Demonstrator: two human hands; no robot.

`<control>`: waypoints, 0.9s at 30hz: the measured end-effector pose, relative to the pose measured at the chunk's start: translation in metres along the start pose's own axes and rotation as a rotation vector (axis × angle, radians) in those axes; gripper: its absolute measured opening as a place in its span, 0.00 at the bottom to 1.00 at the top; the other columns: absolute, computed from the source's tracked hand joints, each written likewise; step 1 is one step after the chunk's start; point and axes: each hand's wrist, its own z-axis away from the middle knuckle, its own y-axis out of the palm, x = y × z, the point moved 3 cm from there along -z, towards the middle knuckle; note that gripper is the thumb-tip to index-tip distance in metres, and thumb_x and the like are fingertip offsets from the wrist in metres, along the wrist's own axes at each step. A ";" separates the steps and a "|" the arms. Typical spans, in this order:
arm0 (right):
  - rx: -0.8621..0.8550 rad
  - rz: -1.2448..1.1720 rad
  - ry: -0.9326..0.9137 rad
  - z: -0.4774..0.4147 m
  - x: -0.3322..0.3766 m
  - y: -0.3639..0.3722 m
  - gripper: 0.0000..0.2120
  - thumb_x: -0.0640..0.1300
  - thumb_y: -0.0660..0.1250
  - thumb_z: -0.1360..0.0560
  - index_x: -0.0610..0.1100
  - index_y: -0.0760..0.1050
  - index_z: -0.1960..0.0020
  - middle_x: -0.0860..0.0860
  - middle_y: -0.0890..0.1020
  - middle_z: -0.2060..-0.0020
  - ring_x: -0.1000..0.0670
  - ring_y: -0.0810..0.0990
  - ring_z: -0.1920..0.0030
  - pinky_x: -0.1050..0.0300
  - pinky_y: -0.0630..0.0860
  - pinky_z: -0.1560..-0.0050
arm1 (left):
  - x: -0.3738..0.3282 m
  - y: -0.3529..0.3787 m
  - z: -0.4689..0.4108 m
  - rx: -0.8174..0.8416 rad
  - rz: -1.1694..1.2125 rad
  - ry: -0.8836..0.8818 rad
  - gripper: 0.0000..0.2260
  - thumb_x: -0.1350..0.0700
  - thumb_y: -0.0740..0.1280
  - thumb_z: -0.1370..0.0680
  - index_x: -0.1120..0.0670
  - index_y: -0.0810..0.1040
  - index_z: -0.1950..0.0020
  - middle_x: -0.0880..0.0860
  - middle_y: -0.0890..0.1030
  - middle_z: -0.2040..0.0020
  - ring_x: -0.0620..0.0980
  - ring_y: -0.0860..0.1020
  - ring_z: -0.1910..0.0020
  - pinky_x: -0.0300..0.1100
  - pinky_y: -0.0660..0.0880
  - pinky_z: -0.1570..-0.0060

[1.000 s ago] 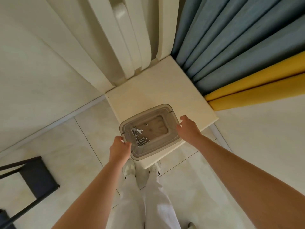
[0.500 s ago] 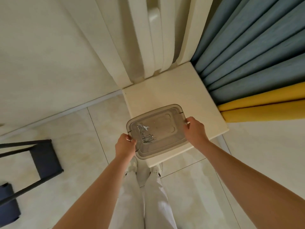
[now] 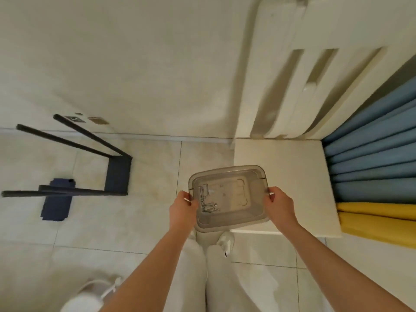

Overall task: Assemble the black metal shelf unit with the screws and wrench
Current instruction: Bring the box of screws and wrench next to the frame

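A: Where are the screws [image 3: 208,206]?
B: In the clear box [image 3: 231,218]. The left hand [image 3: 183,208] and right hand [image 3: 280,204] grip its two ends.
A: If it tips, they might spill and roll away.

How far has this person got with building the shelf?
Barely started. One black frame, legs seemingly joined to a shelf, lies on the floor, another dark panel by it. In hand: left hand and right hand grip a clear box holding the screws. The bolting seems left.

Clear, smooth plastic box [image 3: 229,197] holds shiny metal screws [image 3: 208,204] — matt black metal shelf frame [image 3: 74,167] on glossy tile floor [image 3: 139,224].
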 end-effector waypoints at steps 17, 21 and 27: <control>0.317 0.168 -0.289 0.173 0.157 0.180 0.08 0.41 0.61 0.18 0.42 0.75 0.42 0.50 0.80 0.60 0.52 0.77 0.64 0.63 0.69 0.67 | 0.189 -0.229 0.103 -0.547 0.347 -0.164 0.08 0.62 0.70 0.23 0.52 0.73 0.58 0.50 0.75 0.67 0.46 0.70 0.69 0.39 0.68 0.70; 0.361 0.213 -0.343 0.223 0.177 0.229 0.07 0.41 0.62 0.19 0.44 0.74 0.42 0.52 0.80 0.59 0.54 0.78 0.64 0.69 0.69 0.71 | 0.243 -0.278 0.122 -0.594 0.425 -0.187 0.09 0.63 0.69 0.24 0.53 0.73 0.59 0.48 0.72 0.68 0.46 0.68 0.69 0.39 0.66 0.70; 0.405 0.284 -0.422 0.280 0.210 0.309 0.06 0.42 0.63 0.19 0.45 0.76 0.44 0.53 0.80 0.61 0.55 0.77 0.65 0.73 0.69 0.73 | 0.325 -0.340 0.134 -0.632 0.502 -0.268 0.06 0.62 0.68 0.24 0.55 0.73 0.58 0.49 0.72 0.68 0.46 0.68 0.71 0.35 0.65 0.72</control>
